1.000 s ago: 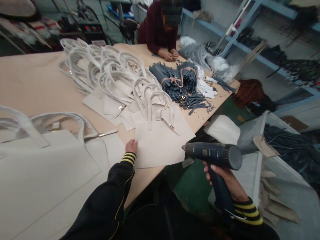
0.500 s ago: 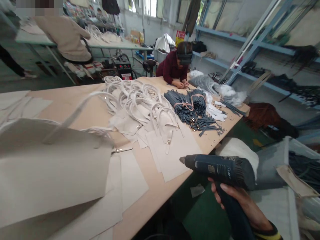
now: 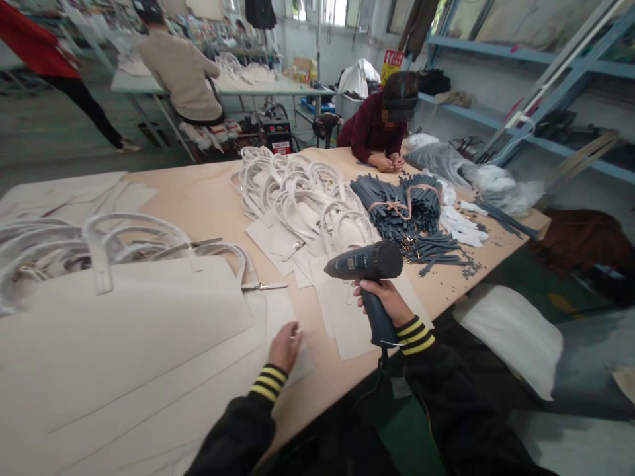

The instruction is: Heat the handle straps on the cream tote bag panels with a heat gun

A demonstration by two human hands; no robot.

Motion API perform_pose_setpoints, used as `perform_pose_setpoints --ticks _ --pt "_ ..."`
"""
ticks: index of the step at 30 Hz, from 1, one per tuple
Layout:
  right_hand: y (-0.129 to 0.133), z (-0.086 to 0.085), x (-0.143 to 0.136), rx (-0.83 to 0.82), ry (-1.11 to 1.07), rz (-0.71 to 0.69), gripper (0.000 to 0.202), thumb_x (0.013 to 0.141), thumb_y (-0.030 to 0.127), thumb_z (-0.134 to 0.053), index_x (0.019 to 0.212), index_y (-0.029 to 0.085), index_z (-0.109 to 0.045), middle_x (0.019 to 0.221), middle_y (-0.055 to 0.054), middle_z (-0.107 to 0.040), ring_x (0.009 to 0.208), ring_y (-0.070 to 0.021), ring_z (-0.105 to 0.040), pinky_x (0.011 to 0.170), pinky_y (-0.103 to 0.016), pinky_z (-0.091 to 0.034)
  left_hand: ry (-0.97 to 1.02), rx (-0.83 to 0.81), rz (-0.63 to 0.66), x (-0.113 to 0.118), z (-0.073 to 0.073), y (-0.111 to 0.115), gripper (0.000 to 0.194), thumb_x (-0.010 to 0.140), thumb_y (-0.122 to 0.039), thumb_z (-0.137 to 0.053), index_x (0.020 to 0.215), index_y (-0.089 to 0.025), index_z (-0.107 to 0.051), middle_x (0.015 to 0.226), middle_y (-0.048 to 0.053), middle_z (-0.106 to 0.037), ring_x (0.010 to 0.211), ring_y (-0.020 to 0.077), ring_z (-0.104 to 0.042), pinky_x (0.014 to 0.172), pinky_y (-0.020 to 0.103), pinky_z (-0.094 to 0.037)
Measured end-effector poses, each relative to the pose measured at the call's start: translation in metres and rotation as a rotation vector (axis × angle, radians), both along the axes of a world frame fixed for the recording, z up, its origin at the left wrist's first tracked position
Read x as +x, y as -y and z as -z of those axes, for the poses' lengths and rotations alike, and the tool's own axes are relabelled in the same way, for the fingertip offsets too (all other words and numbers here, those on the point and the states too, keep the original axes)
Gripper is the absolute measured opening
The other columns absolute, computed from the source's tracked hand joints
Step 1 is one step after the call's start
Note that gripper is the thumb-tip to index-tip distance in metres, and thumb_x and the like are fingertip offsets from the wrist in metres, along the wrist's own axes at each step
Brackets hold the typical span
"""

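Observation:
A dark blue heat gun (image 3: 366, 261) is held by the handle in my right hand (image 3: 391, 302), its nozzle pointing left above the table. My left hand (image 3: 285, 347) hovers over cream panels near the front of the table, its fingers curled in; whether something small is between them I cannot make out. To its left lies a large stack of cream bag panels (image 3: 149, 324) with strap handles (image 3: 133, 228) and metal buckles. Beyond the heat gun is a heap of cream straps (image 3: 297, 185), partly lying on more flat panels.
Bundled dark grey straps (image 3: 397, 201) and white gloves (image 3: 464, 227) lie at the right of the table (image 3: 188, 188). A person in maroon (image 3: 370, 129) leans on its far edge. A white sack (image 3: 510, 330) stands beside the right edge; blue shelving (image 3: 476, 116) lines the wall.
My right hand has brought the heat gun leftward and farther over the table. My left hand has come into view. A cream bag panel that stood raised at left now lies flat. The view has turned left.

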State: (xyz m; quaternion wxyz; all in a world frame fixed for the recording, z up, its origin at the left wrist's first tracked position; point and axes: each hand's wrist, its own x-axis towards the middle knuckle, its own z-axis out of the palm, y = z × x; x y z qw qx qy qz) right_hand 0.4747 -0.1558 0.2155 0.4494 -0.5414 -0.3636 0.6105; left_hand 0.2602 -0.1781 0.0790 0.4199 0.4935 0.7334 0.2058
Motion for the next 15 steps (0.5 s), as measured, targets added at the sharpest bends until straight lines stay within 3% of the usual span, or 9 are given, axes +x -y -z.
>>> perform_pose_setpoints --ticks 2,4,7,11,15 --pt "0.004 -0.002 0.013 -0.005 0.032 -0.007 0.031 0.067 0.039 -0.07 0.08 0.012 -0.062 0.07 -0.006 -0.063 0.052 -0.0146 -0.057 0.04 -0.023 -0.048 -0.083 0.094 0.168 0.035 0.012 0.001 0.023 0.077 -0.015 -0.051 0.1 -0.01 -0.055 0.093 0.006 -0.06 0.09 0.015 -0.057 0.087 0.027 -0.045" --pt "0.014 -0.006 0.033 -0.009 0.077 0.013 0.031 0.067 0.037 -0.071 0.082 0.013 -0.061 0.071 -0.005 -0.063 0.052 -0.0144 -0.057 0.04 -0.022 -0.048 -0.251 0.105 0.269 0.069 0.024 -0.007 0.033 0.075 -0.023 -0.059 0.103 -0.008 -0.053 0.103 0.014 -0.057 0.1 0.0211 -0.054 0.09 0.031 -0.042" --pt "0.027 -0.011 0.065 -0.011 0.167 0.105 0.033 0.068 0.039 -0.071 0.084 0.013 -0.06 0.071 -0.005 -0.063 0.053 -0.0141 -0.057 0.041 -0.021 -0.048 -0.467 0.034 0.288 0.103 0.034 -0.024 0.055 0.069 -0.027 -0.066 0.113 -0.002 -0.045 0.109 0.02 -0.052 0.105 0.0272 -0.051 0.091 0.035 -0.039" --pt "0.033 -0.015 0.097 -0.075 0.17 0.159 0.038 0.063 0.042 -0.074 0.084 0.013 -0.06 0.072 -0.005 -0.064 0.054 -0.0152 -0.057 0.042 -0.022 -0.049 -0.524 -0.116 0.259 0.116 0.036 -0.032 0.068 0.069 -0.024 -0.067 0.123 0.0 -0.034 0.111 0.024 -0.051 0.104 0.0286 -0.052 0.086 0.034 -0.041" --pt "0.034 -0.01 0.118 -0.141 0.161 0.157 0.04 0.063 0.043 -0.073 0.087 0.014 -0.062 0.078 -0.008 -0.066 0.059 -0.0175 -0.06 0.044 -0.023 -0.05 -0.369 -0.225 0.195 0.103 0.042 -0.028 0.049 0.077 -0.023 -0.056 0.12 -0.007 -0.038 0.101 0.017 -0.06 0.096 0.0219 -0.058 0.08 0.029 -0.041"
